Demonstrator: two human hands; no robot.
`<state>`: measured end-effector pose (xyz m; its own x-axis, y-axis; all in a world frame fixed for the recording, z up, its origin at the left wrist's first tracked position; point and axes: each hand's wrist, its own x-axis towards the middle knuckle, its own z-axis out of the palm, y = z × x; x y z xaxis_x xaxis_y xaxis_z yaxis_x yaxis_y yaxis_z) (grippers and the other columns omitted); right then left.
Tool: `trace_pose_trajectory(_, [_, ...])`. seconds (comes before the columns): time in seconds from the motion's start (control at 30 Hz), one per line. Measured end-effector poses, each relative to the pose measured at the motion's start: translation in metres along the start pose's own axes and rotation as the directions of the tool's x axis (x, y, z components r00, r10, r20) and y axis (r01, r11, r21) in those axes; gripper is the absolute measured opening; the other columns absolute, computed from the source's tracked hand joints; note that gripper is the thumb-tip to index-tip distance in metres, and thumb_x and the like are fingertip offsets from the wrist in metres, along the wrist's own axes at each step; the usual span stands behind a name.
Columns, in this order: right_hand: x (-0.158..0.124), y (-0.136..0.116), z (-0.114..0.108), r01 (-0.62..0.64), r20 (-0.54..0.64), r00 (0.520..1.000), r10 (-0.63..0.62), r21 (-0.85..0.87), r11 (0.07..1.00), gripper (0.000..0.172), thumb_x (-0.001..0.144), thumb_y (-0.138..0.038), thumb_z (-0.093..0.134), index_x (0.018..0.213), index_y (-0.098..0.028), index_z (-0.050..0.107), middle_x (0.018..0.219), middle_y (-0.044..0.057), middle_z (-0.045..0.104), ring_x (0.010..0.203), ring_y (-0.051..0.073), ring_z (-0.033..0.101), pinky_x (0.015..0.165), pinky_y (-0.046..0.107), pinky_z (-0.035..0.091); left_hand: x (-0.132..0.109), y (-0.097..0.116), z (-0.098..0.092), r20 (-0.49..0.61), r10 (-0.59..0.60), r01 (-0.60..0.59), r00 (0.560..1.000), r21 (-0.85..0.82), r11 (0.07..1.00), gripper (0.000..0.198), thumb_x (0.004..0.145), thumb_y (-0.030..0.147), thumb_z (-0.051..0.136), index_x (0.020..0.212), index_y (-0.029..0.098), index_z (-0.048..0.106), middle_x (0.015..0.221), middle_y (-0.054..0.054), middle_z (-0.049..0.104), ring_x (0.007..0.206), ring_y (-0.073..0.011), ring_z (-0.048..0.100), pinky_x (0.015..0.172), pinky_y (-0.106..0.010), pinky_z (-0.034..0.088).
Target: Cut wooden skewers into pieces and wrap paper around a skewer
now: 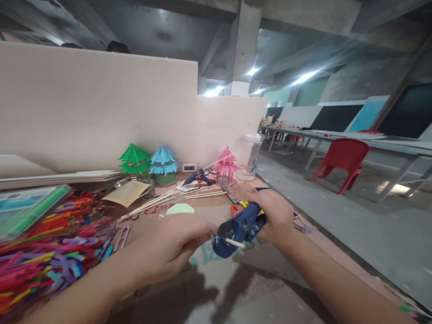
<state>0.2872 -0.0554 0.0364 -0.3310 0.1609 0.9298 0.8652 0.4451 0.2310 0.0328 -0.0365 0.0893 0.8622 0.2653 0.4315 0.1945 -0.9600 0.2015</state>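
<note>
My right hand (pixel 275 215) is closed around the handle of a blue glue gun (pixel 236 229), which points left and down over the cardboard-covered table (pixel 216 288). A white glue stick pokes out near the gun's lower end. My left hand (pixel 175 245) is just left of the gun, fingers curled and pinched toward its tip; what they hold, if anything, is hidden. A pale green paper disc (pixel 180 209) lies just beyond my left hand.
Green (pixel 135 158), blue (pixel 164 162) and pink (pixel 225 164) paper pagodas stand by the partition. A second glue gun (pixel 199 177), wooden sticks (pixel 151 203), a clear jar (pixel 252 150) and a heap of coloured paper strips (pixel 43 247) lie about. A red chair (pixel 344 159) stands right.
</note>
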Motion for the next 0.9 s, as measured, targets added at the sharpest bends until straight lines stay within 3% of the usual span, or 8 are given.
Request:
trace_pose_trajectory(0.23, [0.003,0.001,-0.004,-0.013,0.057,0.998,0.014,-0.007,1.000,0.011,0.075,-0.017,0.049,0.084,-0.020,0.055,0.066,0.005,0.065,0.060,0.019,0.061,0.057,0.029,0.045,-0.003,0.000,0.000,0.034,-0.103,0.104,0.994,-0.031,0.994,0.023,0.090,0.013,0.035,0.075,0.018,0.052,0.064,0.002,0.051,0.057,-0.0116,0.045,0.052,-0.021,0.030])
trace_pose_trajectory(0.3, [0.001,0.000,-0.002,-0.043,0.078,0.996,0.041,0.022,0.999,0.013,0.074,-0.017,0.047,0.082,-0.020,0.056,0.066,0.004,0.066,0.060,0.019,0.061,0.057,0.028,0.045,-0.003,0.001,0.002,0.036,-0.154,0.157,0.987,-0.096,0.983,0.020,0.093,0.019,0.037,0.083,0.018,0.055,0.068,0.002,0.055,0.060,-0.0120,0.047,0.054,-0.021,0.033])
trace_pose_trajectory(0.37, [-0.003,-0.003,0.002,-0.094,0.139,0.986,0.087,0.050,0.994,0.015,0.072,-0.017,0.046,0.081,-0.020,0.057,0.067,0.005,0.067,0.061,0.019,0.063,0.057,0.028,0.046,-0.003,0.002,0.006,0.010,-0.218,0.215,0.976,-0.207,0.954,0.018,0.092,0.029,0.047,0.106,0.020,0.055,0.076,0.001,0.058,0.064,-0.0124,0.050,0.056,-0.021,0.037])
trace_pose_trajectory(0.43, [-0.008,-0.008,0.007,-0.156,0.232,0.963,0.137,0.066,0.985,0.017,0.068,-0.016,0.047,0.081,-0.020,0.058,0.069,0.005,0.068,0.062,0.019,0.064,0.057,0.028,0.046,-0.002,0.003,0.011,-0.040,-0.291,0.263,0.956,-0.328,0.907,0.042,0.085,0.038,0.060,0.123,0.024,0.048,0.083,0.002,0.060,0.065,-0.0126,0.052,0.056,-0.020,0.039])
trace_pose_trajectory(0.5, [-0.012,-0.014,0.010,-0.204,0.312,0.933,0.176,0.058,0.977,0.020,0.064,-0.015,0.049,0.081,-0.020,0.059,0.070,0.005,0.069,0.063,0.019,0.064,0.057,0.027,0.046,0.000,0.004,0.015,-0.087,-0.370,0.303,0.925,-0.418,0.856,0.049,0.079,0.043,0.067,0.123,0.025,0.051,0.085,0.001,0.062,0.066,-0.0129,0.053,0.056,-0.020,0.040])
trace_pose_trajectory(0.57, [-0.015,-0.019,0.013,-0.225,0.342,0.919,0.197,0.044,0.973,0.021,0.063,-0.015,0.050,0.082,-0.021,0.058,0.069,0.004,0.069,0.063,0.020,0.064,0.056,0.027,0.046,0.002,0.006,0.017,-0.114,-0.430,0.333,0.896,-0.469,0.818,0.040,0.079,0.043,0.067,0.113,0.024,0.058,0.086,0.001,0.063,0.069,-0.0135,0.055,0.059,-0.020,0.041])
trace_pose_trajectory(0.77, [-0.017,-0.015,0.019,-0.166,0.213,0.967,0.137,0.128,0.978,0.020,0.072,-0.018,0.050,0.090,-0.019,0.057,0.076,0.007,0.070,0.068,0.021,0.066,0.061,0.029,0.048,0.003,0.010,0.018,-0.086,-0.479,0.386,0.874,-0.477,0.789,0.036,0.076,0.037,0.071,0.108,0.023,0.062,0.085,0.001,0.066,0.067,-0.0133,0.055,0.057,-0.020,0.043])
trace_pose_trajectory(0.9, [-0.018,-0.009,0.021,-0.151,0.189,0.974,0.126,0.122,0.981,0.024,0.072,-0.018,0.050,0.094,-0.019,0.057,0.079,0.007,0.070,0.071,0.022,0.066,0.064,0.032,0.050,0.003,0.010,0.015,-0.162,-0.451,0.340,0.877,-0.452,0.824,0.035,0.076,0.037,0.070,0.106,0.021,0.063,0.085,-0.001,0.068,0.069,-0.0139,0.058,0.059,-0.021,0.045])
